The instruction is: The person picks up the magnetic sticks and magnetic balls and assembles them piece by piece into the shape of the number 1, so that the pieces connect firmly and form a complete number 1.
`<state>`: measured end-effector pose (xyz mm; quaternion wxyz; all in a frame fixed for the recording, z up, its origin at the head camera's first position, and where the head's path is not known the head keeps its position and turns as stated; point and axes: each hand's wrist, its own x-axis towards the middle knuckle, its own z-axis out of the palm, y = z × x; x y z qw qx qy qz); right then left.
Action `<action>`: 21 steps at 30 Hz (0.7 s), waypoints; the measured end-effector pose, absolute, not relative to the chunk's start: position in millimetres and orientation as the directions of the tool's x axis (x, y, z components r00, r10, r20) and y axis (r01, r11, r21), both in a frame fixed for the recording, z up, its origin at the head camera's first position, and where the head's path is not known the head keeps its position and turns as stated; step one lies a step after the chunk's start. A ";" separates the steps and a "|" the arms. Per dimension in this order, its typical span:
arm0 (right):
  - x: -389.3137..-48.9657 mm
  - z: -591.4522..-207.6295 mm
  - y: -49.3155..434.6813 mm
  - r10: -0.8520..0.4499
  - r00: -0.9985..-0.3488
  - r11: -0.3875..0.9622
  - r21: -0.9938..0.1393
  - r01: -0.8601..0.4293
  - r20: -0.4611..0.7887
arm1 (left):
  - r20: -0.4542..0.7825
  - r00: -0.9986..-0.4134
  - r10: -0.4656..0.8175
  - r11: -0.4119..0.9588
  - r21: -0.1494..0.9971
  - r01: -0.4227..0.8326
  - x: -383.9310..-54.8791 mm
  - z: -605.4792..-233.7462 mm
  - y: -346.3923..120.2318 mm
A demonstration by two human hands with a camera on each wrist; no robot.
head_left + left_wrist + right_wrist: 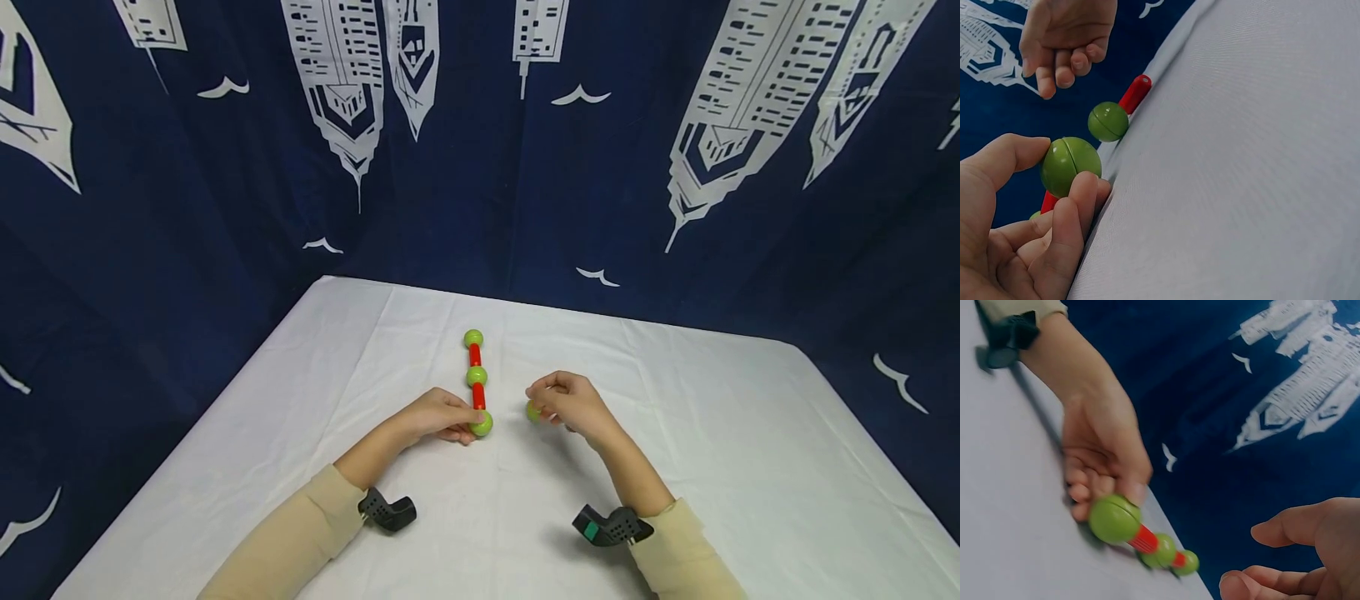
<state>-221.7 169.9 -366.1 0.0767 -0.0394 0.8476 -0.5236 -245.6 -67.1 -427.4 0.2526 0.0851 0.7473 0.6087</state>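
Note:
Two red rods and three green balls form a straight chain (478, 397) lying away from me on the table. My left hand (435, 414) pinches its nearest green ball (1071, 167) between thumb and fingers. In the head view my right hand (573, 406) is just right of the chain, over a loose green ball (533, 412) that it partly hides. The left wrist view shows a red rod (1135, 94) attached to this ball, with the right hand raised apart from it. In the right wrist view the right thumb and fingers (1291, 525) are spread with nothing between them.
A white cloth (420, 517) covers the table. Behind it hangs a dark blue curtain (465, 192) with white building prints. Each wrist wears a black camera mount, the left one (387, 510) and the right one (611, 527) both close over the cloth.

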 end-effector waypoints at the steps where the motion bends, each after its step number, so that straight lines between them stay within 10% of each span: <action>1: -223.8 -364.7 174.3 -0.133 -0.987 0.449 -0.894 0.020 -0.089 | -0.277 -0.857 0.434 0.243 0.952 -0.185 -245.7 -427.3 -67.1; 21: -247.1 -374.7 221.7 0.015 -0.990 0.488 -0.863 0.133 -0.144 | -0.285 -0.849 0.446 0.232 0.952 -0.198 -244.3 -424.7 -68.7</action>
